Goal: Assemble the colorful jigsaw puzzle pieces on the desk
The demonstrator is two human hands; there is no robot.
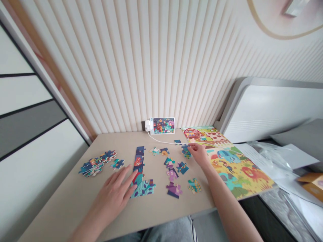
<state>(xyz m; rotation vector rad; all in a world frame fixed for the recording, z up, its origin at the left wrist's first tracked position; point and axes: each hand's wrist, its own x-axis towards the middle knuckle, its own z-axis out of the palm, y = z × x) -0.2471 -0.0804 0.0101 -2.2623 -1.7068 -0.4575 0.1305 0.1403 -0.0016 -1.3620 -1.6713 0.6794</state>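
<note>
My left hand [118, 187] lies flat with fingers spread, its fingertips at the left edge of a joined strip of jigsaw pieces [138, 162]. That strip runs away from me and turns right at its near end into teal pieces [145, 188]. My right hand [199, 153] reaches to the far right, thumb and fingers pinched at a dark blue and teal puzzle piece [186, 152]. Loose pieces lie between the hands, among them a purple one with round eyes [172, 174] and a teal-yellow one [194, 186]. A stack of pieces [94, 165] sits at the left.
A picture card [163, 125] leans against the ribbed wall beside a white charger [147, 125]. Its white cable [166, 142] crosses the table's back to the right. Two finished puzzles, a farm scene [207, 136] and an animal scene [239, 169], lie along the right side.
</note>
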